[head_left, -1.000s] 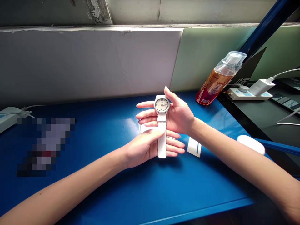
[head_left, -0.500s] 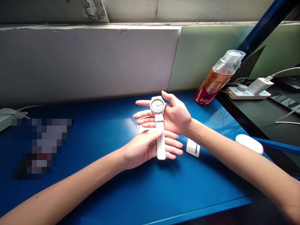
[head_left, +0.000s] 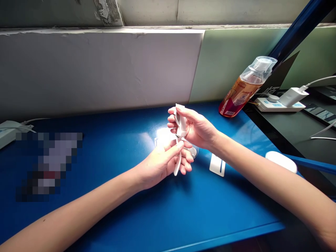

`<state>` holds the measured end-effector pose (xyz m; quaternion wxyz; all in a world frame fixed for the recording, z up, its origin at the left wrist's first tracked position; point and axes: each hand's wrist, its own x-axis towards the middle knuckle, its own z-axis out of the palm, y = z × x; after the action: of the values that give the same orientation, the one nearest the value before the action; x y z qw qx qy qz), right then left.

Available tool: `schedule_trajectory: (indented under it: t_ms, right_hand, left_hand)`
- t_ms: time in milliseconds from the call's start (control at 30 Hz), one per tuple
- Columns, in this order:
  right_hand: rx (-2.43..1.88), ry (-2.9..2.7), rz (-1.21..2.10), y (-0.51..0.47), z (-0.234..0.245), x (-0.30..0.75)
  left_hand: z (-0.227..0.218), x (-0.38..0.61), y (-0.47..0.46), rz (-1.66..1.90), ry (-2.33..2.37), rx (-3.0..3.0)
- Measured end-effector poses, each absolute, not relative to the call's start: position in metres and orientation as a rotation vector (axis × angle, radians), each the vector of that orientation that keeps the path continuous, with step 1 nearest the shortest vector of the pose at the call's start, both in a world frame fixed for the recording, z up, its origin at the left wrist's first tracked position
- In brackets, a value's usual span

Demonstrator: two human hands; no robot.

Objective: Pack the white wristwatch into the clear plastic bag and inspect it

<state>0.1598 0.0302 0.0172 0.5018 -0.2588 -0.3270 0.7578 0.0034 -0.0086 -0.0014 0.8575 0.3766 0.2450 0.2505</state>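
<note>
A white wristwatch (head_left: pixel 181 122) is held up between both hands above the blue tabletop, turned on edge so its dial is mostly out of sight. My right hand (head_left: pixel 199 127) closes round its upper part, thumb on the strap and fingers curled behind the case. Lower down, my left hand (head_left: pixel 162 159) pinches the strap between thumb and fingers, and the strap's end sticks out below. Partly hidden behind the hands lies a clear and white item (head_left: pixel 194 152) whose kind I cannot make out. A flat white slotted piece (head_left: pixel 217 165) rests beside my right forearm.
A red-orange bottle (head_left: pixel 240 92) with a clear cap stands at the back right. Beyond it is a power strip (head_left: pixel 278 104) with a white charger (head_left: pixel 292 97). A white rounded case (head_left: pixel 281 161) sits at the table's right edge. A blurred-out patch (head_left: pixel 52 161) lies left.
The watch has turned from dial facing me to edge-on. My right fingers have curled from outstretched to closed round it, and my left fingers have curled in too.
</note>
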Motion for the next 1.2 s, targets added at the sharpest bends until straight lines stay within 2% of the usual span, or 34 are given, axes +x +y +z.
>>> schedule_trajectory:
  t_ms: [333, 567, 1200]
  right_hand:
    - [-0.476, -0.980, 2.034, 0.0258, 0.0138, 0.1629]
    - [-0.588, -0.936, 2.053, 0.0296, 0.0101, 0.1662]
    - [-0.500, -0.804, 2.178, 0.0304, 0.0175, 0.1660]
  left_hand:
    - [-0.0026, 0.0034, -0.0067, 0.514, 0.517, 0.763]
    - [-0.0003, 0.0026, -0.0106, 0.481, 0.494, 0.801]
    - [0.0011, 0.0009, -0.0087, 0.430, 0.498, 0.813]
